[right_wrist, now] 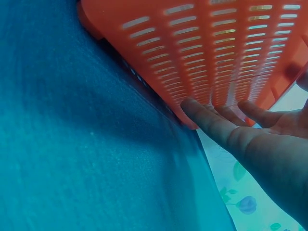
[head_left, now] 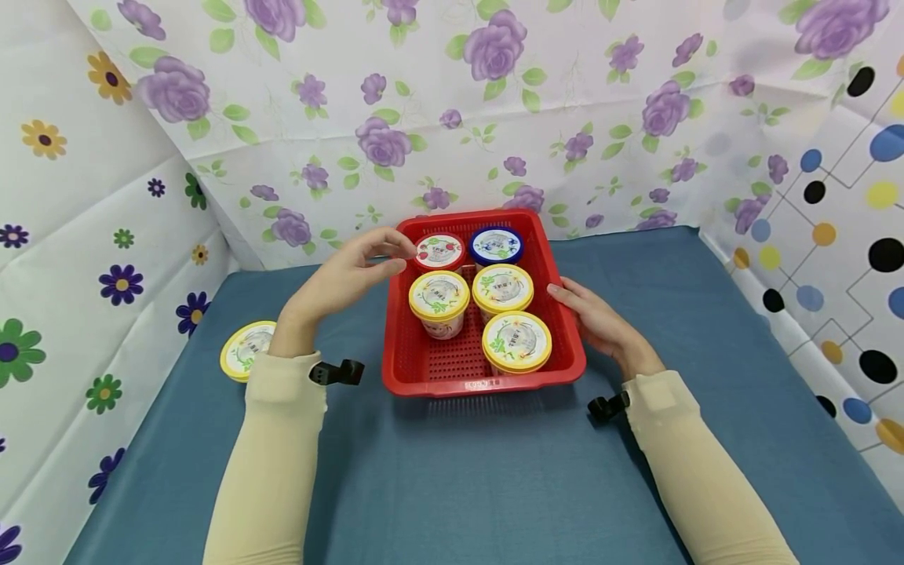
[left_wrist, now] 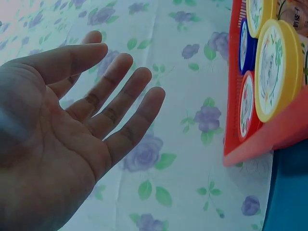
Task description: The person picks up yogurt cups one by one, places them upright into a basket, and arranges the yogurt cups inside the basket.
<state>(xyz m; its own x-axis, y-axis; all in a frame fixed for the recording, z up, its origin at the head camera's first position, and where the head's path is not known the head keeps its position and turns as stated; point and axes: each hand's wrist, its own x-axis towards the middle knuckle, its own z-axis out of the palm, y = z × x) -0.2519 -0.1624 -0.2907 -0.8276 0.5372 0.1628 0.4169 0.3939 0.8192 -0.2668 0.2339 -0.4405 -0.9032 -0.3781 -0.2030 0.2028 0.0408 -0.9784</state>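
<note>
A red plastic basket [head_left: 404, 345] holds several lidded paper cups. A red-lidded cup [head_left: 439, 252] and a blue-lidded cup [head_left: 497, 245] stand at its back. Nearer the front are a yellow-lidded cup [head_left: 439, 297] on the left and two more, one behind the other, on the right. My left hand [head_left: 349, 275] hovers at the basket's left rim, fingers loosely bent, palm bare in the left wrist view. At the right side, my right hand [head_left: 600, 323] holds the basket, its thumb over the rim and its fingers [right_wrist: 211, 120] along the slotted outer wall.
Another yellow-lidded cup [head_left: 247, 349] is on the blue tablecloth [head_left: 466, 486] to the left, partly hidden by my left forearm. Flower-patterned sheeting [head_left: 452, 118] hangs behind the table, with patterned sheets at both sides.
</note>
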